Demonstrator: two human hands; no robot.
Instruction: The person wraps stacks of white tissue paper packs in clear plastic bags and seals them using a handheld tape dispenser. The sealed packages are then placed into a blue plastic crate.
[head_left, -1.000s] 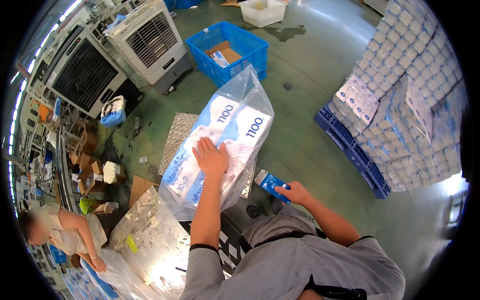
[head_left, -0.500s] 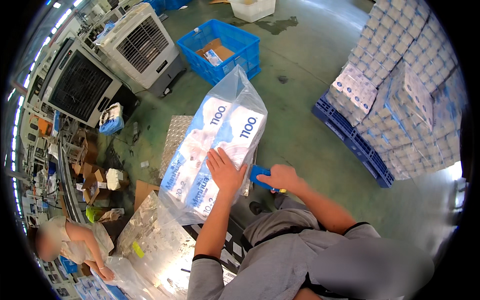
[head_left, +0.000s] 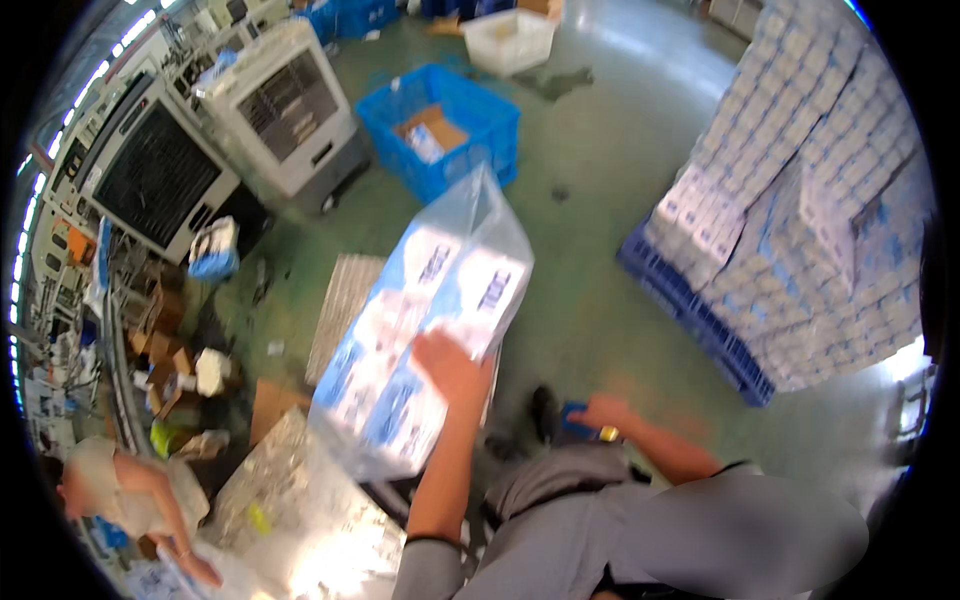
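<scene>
A clear plastic bag (head_left: 481, 215) holds white-and-blue paper packs (head_left: 388, 318), lying tilted across the metal bench's edge before me. My left hand (head_left: 455, 368) rests flat on top of the bag, fingers stretched out, though motion smears them. Off to the right, near my waist, my right hand (head_left: 608, 412) is closed round a blue hand tool (head_left: 575, 418) with a yellow part. Blur keeps me from telling the tool's exact kind. It is apart from the bag.
A blue crate (head_left: 440, 112) with cardboard inside stands beyond the bag. To the right, wrapped packs (head_left: 790, 220) are stacked on a blue pallet (head_left: 690, 320). A co-worker (head_left: 135, 490) is at the lower left by the metal bench (head_left: 300, 500). Air coolers (head_left: 290, 105) stand far left.
My right hand has drawn the blue tool away from the bag's right side, back toward my body. The left hand stays on the bag. The whole view has shifted slightly.
</scene>
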